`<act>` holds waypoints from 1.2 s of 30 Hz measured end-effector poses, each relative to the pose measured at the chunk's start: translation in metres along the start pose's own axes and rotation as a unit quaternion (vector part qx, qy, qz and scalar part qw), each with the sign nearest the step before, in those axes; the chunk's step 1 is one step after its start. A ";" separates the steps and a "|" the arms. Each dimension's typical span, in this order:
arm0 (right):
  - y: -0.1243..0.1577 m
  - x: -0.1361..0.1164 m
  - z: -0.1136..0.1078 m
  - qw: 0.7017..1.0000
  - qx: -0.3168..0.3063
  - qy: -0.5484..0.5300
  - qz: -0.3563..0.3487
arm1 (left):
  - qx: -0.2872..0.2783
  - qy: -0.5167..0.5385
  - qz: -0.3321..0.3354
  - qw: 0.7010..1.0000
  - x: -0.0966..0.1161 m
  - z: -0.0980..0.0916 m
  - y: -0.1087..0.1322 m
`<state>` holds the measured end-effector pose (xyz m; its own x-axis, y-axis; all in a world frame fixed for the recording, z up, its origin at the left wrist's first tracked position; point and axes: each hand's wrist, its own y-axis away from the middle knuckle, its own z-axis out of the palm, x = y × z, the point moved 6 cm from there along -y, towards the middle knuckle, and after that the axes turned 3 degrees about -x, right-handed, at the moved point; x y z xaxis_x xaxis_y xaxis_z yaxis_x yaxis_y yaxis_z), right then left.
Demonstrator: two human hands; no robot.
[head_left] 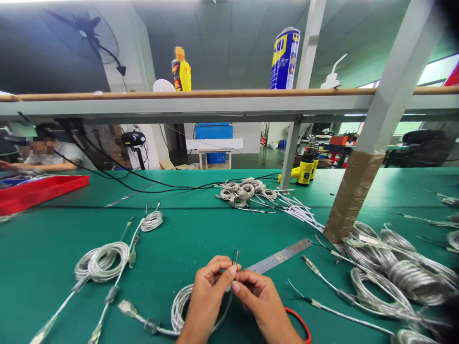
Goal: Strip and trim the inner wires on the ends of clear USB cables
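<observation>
Head view: my left hand [208,296] and right hand [260,301] sit at the frame's bottom edge, fingers [229,270] clenched together on a thin cable end [234,258], wire tips up, just left of the steel ruler [279,255]. Right of the ruler, coiled cables [398,267] reach the frame edge; left of it, other coils [103,262] lie across a stretch of green tabletop [46,248].
</observation>
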<state>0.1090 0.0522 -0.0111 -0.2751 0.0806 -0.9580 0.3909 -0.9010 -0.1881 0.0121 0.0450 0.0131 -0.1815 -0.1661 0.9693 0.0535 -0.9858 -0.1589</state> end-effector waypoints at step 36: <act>0.009 0.008 0.006 0.997 -0.017 0.052 -0.055 | 0.029 0.051 -0.001 0.998 0.011 0.004 0.011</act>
<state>0.1050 0.0419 -0.0188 -0.2252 0.2236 -0.9483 0.3927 -0.8699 -0.2983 0.0144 0.0324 0.0227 -0.2797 -0.1689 0.9451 0.1100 -0.9836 -0.1433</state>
